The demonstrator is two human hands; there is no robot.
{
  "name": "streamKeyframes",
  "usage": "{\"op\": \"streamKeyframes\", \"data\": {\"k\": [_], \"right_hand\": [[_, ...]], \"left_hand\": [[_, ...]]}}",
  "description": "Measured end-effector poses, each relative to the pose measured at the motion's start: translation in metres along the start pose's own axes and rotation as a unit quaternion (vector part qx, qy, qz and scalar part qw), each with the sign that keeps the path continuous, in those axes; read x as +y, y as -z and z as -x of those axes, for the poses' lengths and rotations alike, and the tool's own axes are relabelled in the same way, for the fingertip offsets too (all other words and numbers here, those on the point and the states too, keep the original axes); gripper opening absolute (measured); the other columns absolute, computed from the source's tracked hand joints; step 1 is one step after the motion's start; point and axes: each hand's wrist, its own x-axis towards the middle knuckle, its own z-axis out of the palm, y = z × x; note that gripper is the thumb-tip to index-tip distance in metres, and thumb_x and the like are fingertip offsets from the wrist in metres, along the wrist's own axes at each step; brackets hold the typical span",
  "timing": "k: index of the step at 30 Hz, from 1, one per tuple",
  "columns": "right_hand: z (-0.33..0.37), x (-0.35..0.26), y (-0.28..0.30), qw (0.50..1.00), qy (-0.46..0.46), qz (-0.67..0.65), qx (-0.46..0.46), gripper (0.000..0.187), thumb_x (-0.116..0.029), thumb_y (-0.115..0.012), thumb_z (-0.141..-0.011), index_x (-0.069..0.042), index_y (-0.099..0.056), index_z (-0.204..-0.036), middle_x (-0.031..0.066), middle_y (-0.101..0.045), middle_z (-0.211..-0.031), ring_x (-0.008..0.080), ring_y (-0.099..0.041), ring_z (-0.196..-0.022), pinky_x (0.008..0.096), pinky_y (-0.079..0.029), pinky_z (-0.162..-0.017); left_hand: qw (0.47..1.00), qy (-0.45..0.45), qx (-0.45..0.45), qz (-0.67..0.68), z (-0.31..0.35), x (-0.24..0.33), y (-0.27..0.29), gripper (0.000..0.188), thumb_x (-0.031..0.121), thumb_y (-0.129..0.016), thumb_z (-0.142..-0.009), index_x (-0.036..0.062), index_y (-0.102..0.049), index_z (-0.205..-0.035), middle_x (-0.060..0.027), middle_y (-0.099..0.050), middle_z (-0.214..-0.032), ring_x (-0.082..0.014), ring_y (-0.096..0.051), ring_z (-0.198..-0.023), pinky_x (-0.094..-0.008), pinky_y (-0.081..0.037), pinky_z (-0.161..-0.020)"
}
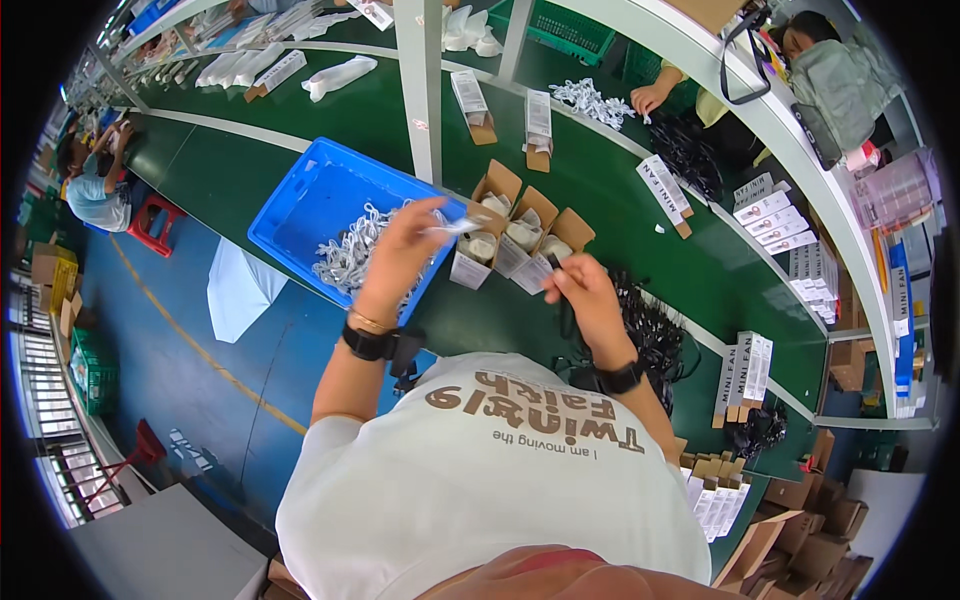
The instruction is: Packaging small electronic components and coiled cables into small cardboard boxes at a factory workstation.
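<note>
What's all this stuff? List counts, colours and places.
Table: one, green, centre
Bin: one, blue, left of centre
White cords: two or more piles, white, bin and upper centre
Open boxes: three, white and brown, right of bin
Other boxes: many, white or brown, table and lower right
Black cords: three or more piles, black, right
Crates: at least two, green, upper centre and left
Stool: one, red, left
Co-workers: at least two, left and upper right
Left hand: one, holding a pale item, above bin's right side
Right hand: one, holding a dark item, beside open boxes
</note>
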Motion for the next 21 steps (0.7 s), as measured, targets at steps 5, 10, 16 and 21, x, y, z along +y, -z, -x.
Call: {"op": "streamKeyframes", "data": {"k": [5, 10, 16, 21], "right_hand": [[-0.006, -0.002, -0.020, 0.996, 0.041, -0.069, -0.035, 0.014, -0.007, -0.051, -0.091, -0.002, -0.049, -0.104, 0.0077, -0.061, -0.082, 0.0130, -0.057, -0.072, 0.0256, -0.046, -0.069], [0.022, -0.009, 0.001, 0.952, 0.004, 0.291, -0.097, 0.016, -0.007, -0.053, -0.088, -0.002, -0.052, -0.103, 0.0092, -0.061, -0.081, 0.0161, -0.059, -0.072, 0.0273, -0.047, -0.067], [0.021, -0.017, 0.023, 0.848, 0.320, 0.417, -0.071, 0.016, -0.007, -0.057, -0.083, -0.003, -0.056, -0.098, 0.0119, -0.060, -0.083, 0.0244, -0.060, -0.075, 0.0315, -0.047, -0.066], [0.031, -0.043, 0.008, 0.801, 0.285, 0.515, -0.108, 0.017, -0.007, -0.058, -0.080, -0.005, -0.060, -0.097, 0.0116, -0.061, -0.083, 0.0271, -0.060, -0.078, 0.0331, -0.048, -0.068]], "left_hand": [[0.981, -0.091, -0.135, -0.101, 0.014, 0.027, -0.082, 0.023, 0.000, -0.060, -0.082, 0.0044, -0.060, -0.105, -0.0045, -0.054, -0.083, -0.0155, -0.053, -0.077, -0.0279, -0.044, -0.070], [0.949, -0.180, -0.044, -0.257, 0.013, 0.006, -0.080, 0.019, -0.001, -0.061, -0.080, 0.0047, -0.058, -0.099, -0.0030, -0.052, -0.084, -0.0140, -0.052, -0.080, -0.0255, -0.042, -0.070], [0.928, -0.109, -0.325, -0.144, 0.019, 0.026, -0.087, 0.011, 0.002, -0.062, -0.082, 0.0029, -0.056, -0.091, -0.0016, -0.053, -0.082, -0.0118, -0.052, -0.077, -0.0264, -0.043, -0.069], [0.990, 0.012, -0.137, -0.043, 0.001, 0.008, -0.087, 0.010, 0.002, -0.061, -0.083, 0.0022, -0.056, -0.092, -0.0006, -0.053, -0.080, -0.0089, -0.051, -0.075, -0.0260, -0.042, -0.069]]}}
